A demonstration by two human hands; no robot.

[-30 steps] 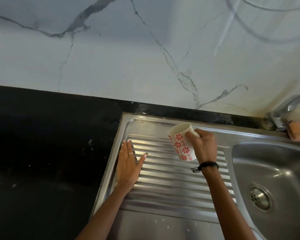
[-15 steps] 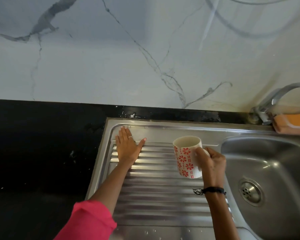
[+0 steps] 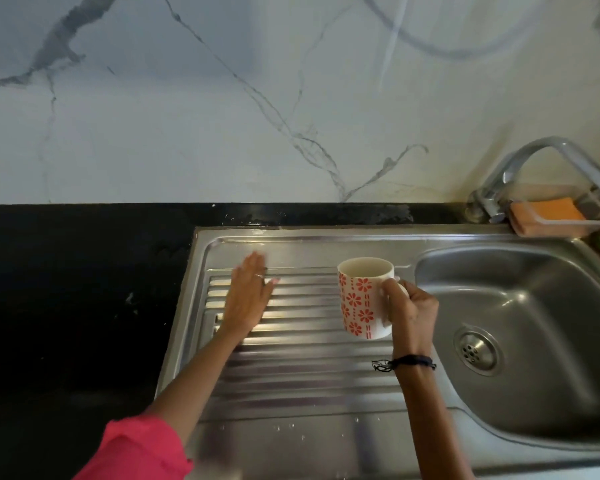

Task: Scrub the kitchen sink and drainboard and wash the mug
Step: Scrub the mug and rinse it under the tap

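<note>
A black desk point(image 3: 66, 306) runs under a white marble-veined wall point(image 3: 222, 116), with a steel drainboard point(image 3: 291, 375) and sink point(image 3: 534, 323) set into it. The right hand point(image 3: 409, 315) has its grip curled round the handle side of the mug point(image 3: 362, 297), holding it upright over the ribbed drainboard. Left of that grip, well apart, the left hand point(image 3: 248, 299) lies flat with straight fingers on the ribs, near the drainboard's far left corner; its outline is blurred. Bare ribbed steel lies between the two hands and toward the near edge, where a few droplets sit. Just right of the grip the drainboard drops into the sink, its drain point(image 3: 477, 351) near the wrist. Beyond, a tap point(image 3: 534, 168) stands beside a tray with an orange sponge point(image 3: 548, 211). The mug is white with red flowers and dashes, its inside pale.
</note>
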